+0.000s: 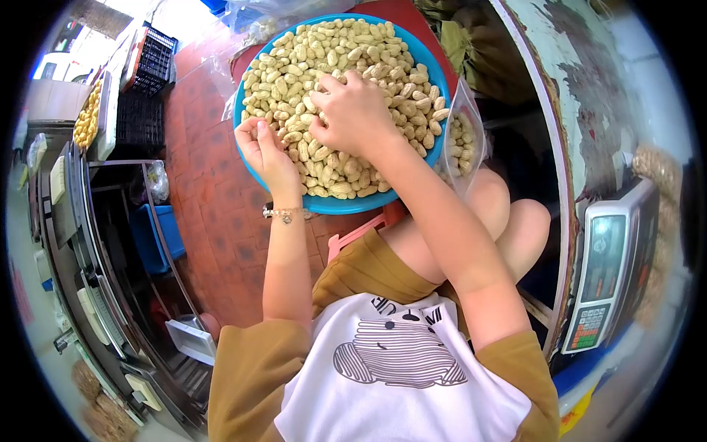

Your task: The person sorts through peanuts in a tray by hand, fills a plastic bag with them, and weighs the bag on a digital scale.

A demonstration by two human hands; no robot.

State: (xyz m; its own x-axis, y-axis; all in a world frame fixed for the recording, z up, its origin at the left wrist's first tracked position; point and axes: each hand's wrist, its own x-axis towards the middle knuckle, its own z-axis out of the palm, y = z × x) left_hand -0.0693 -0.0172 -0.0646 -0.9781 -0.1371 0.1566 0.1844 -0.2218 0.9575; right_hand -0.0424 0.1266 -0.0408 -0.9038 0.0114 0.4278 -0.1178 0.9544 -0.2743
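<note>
A round blue basin full of unshelled peanuts is in front of me. My right hand is over the middle of the heap, its bent fingers apart and their tips touching the peanuts. At the basin's left rim is my left hand, palm turned up, with the fingers curled in and the thumb close against them. Whatever may be inside those fingers is too small or hidden to make out. A beaded bracelet circles the left wrist.
A clear plastic bag with more peanuts hangs by the basin's right side. Farther right is a digital scale. Black crates and a metal rack with a blue bin stand left, beyond the red tiled floor.
</note>
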